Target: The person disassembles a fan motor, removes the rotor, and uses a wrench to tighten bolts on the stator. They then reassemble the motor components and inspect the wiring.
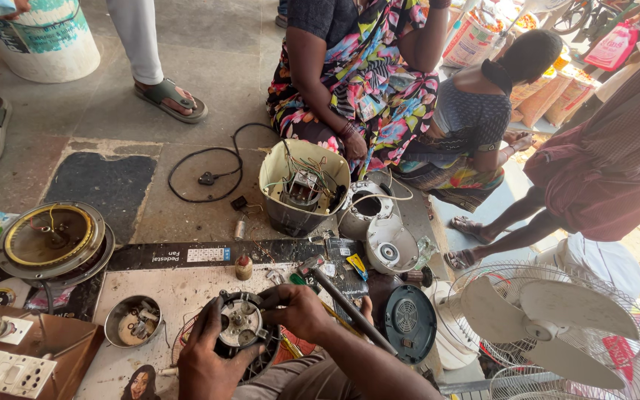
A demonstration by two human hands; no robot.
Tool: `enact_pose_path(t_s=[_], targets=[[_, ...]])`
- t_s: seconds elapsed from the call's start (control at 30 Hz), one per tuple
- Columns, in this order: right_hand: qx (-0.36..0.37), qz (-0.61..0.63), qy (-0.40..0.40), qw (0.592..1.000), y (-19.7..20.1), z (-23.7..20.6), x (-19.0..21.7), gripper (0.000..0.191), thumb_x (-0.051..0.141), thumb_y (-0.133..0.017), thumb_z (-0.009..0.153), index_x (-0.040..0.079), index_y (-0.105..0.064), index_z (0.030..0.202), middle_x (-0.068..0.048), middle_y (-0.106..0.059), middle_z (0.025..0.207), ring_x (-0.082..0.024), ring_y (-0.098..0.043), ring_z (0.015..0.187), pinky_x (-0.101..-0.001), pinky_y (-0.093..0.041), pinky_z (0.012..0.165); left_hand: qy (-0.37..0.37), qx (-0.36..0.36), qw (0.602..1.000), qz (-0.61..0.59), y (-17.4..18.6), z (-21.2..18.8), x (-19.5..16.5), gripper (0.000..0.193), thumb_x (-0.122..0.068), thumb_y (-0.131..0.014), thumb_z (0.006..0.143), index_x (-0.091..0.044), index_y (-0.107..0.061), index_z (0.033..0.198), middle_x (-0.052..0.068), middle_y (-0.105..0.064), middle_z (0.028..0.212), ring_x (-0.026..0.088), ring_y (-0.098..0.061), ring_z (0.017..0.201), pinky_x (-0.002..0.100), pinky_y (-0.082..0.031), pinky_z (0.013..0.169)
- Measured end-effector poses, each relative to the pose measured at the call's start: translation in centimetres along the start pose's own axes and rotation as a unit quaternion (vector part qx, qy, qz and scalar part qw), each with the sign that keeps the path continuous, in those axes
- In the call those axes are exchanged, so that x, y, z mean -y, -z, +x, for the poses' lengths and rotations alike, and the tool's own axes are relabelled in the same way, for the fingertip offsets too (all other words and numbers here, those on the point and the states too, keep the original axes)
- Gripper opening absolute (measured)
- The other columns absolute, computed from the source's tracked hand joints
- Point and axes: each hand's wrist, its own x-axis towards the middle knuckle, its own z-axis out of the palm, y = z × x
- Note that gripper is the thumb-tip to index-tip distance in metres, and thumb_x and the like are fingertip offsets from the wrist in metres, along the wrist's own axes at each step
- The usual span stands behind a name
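A round fan motor (240,326) with a metal face and black housing sits low in the head view. My left hand (205,361) cups its lower left side. My right hand (301,310) grips its upper right edge, fingers curled over the housing. A grey metal rod or tool handle (346,302) lies slanted just right of my right hand, not held. A small steel bowl (133,320) with screws and small parts stands left of the motor.
An opened appliance base with exposed wires (304,185) stands ahead, a black cord and plug (206,178) beside it. A fan winding (52,238) lies at left, a white fan blade in its grille (546,315) at right. Several people sit or stand behind.
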Motion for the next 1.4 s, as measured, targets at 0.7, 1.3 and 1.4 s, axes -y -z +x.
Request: enact_pose_path(t_s=[0.7,1.3,1.4], targets=[[-0.121,-0.03,-0.212,0.969,3.4,4.8,-7.2,0.013,0.009,-0.073,0.091,0.003,-0.082,0.099,-0.012,-0.079,0.083,-0.017,-0.071,0.065,-0.034,-0.06,0.061,-0.115,0.02,0.993,-0.026,2.9,-1.7,-1.3,0.105,-0.017,-0.099,0.068,0.004,-0.041,0.153,0.035,-0.051,0.148,0.047,-0.056,0.138,0.051,-0.052,0.116],[-0.125,0.003,-0.137,0.983,5.0,5.2,-5.8,0.015,0.008,-0.071,0.095,-0.002,-0.071,0.107,-0.014,-0.071,0.09,-0.021,-0.069,0.067,-0.0349,-0.06,0.059,0.047,-0.014,0.943,-0.328,5.0,-3.9,0.3,0.086,-0.03,-0.085,0.087,0.003,-0.042,0.153,0.022,-0.054,0.15,0.031,-0.06,0.135,0.038,-0.053,0.112],[-0.127,-0.015,-0.084,0.988,8.9,2.7,-0.9,0.023,0.007,-0.07,0.096,-0.004,-0.072,0.116,-0.009,-0.075,0.096,-0.018,-0.075,0.081,-0.0318,-0.066,0.076,0.202,-0.042,0.892,-0.401,4.0,-4.9,2.8,0.061,-0.032,-0.078,0.094,0.003,-0.056,0.139,0.011,-0.061,0.125,0.019,-0.064,0.111,0.032,-0.057,0.088]])
